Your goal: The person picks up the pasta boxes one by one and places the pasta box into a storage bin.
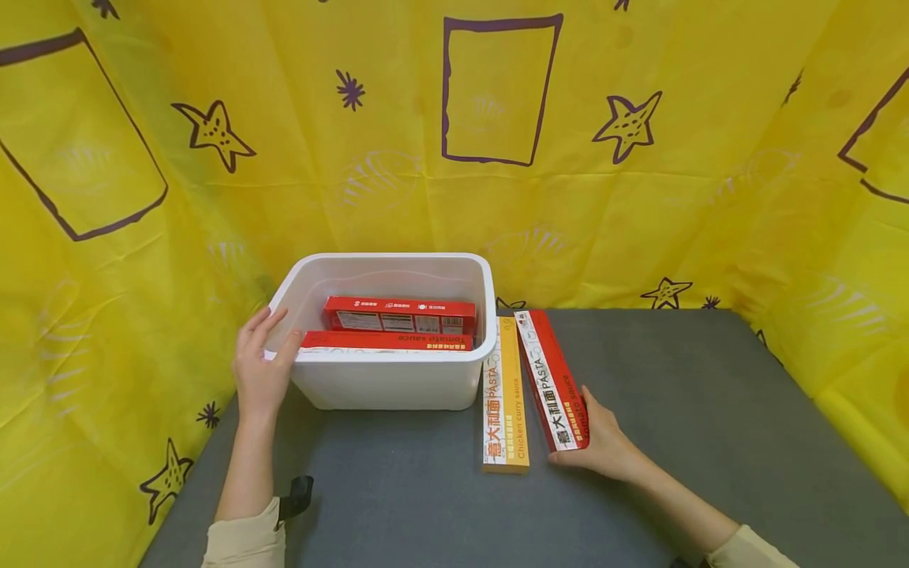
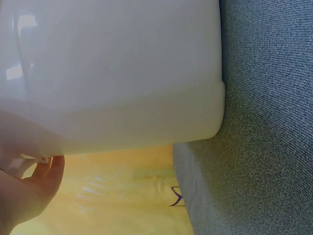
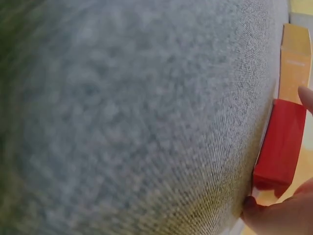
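Observation:
At the near left corner of a white plastic bin (image 1: 387,383), my left hand (image 1: 263,359) grips the rim. The left wrist view has the same hand (image 2: 29,191) by the bin's smooth wall (image 2: 117,73). My right hand (image 1: 600,442) holds the near end of a red and white tomato sauce pasta box (image 1: 554,383), thumb at its end and fingers along its right side. In the right wrist view, the red box end (image 3: 279,147) lies between thumb and fingers, low on the cloth. A yellow chicken curry pasta box (image 1: 506,402) lies just left of it.
Inside the bin, a red box (image 1: 400,306) lies at the back and another red tomato sauce box (image 1: 387,341) at the front. Grey cloth (image 1: 398,489) covers the table. Yellow printed fabric (image 1: 398,213) walls the back and sides.

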`<state>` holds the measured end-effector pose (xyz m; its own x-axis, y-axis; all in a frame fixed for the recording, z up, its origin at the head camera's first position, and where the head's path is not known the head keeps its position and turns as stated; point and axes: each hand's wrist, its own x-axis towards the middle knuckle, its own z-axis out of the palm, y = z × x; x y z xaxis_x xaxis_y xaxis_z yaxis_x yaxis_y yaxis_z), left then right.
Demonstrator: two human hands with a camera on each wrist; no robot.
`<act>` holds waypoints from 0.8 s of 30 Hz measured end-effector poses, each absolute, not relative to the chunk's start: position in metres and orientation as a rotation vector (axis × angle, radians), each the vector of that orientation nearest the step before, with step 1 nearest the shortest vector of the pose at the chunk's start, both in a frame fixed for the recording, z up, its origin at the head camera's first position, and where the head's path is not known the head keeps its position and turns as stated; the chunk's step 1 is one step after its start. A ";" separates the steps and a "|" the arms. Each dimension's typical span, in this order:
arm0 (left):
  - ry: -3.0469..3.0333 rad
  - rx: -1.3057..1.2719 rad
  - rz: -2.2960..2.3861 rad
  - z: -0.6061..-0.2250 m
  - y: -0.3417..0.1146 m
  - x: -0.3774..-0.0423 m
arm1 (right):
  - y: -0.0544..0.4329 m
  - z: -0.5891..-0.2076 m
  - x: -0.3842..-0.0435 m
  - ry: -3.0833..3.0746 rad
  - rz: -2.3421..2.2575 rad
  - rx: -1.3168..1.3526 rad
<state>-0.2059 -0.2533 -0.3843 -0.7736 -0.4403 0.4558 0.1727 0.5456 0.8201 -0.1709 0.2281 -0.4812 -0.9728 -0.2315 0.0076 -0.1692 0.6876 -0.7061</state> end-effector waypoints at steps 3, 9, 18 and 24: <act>-2.139 0.214 -1.232 -0.384 -0.253 -0.205 | 0.227 -0.480 -0.171 2.812 -1.151 -0.337; -2.140 0.209 -1.229 -0.383 -0.253 -0.205 | 0.224 -0.480 -0.170 2.825 -1.147 -0.329; -2.129 0.189 -1.235 -0.383 -0.253 -0.205 | 0.222 -0.484 -0.169 2.864 -1.196 -0.354; -2.128 0.181 -1.235 -0.383 -0.253 -0.205 | 0.225 -0.480 -0.168 2.822 -1.179 -0.256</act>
<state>-0.2048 -0.2532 -0.3834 -0.7713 -0.4255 0.4733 0.1998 0.5442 0.8148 -0.1681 0.2245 -0.4804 -0.9835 -0.1810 -0.0029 -0.1251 0.6912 -0.7117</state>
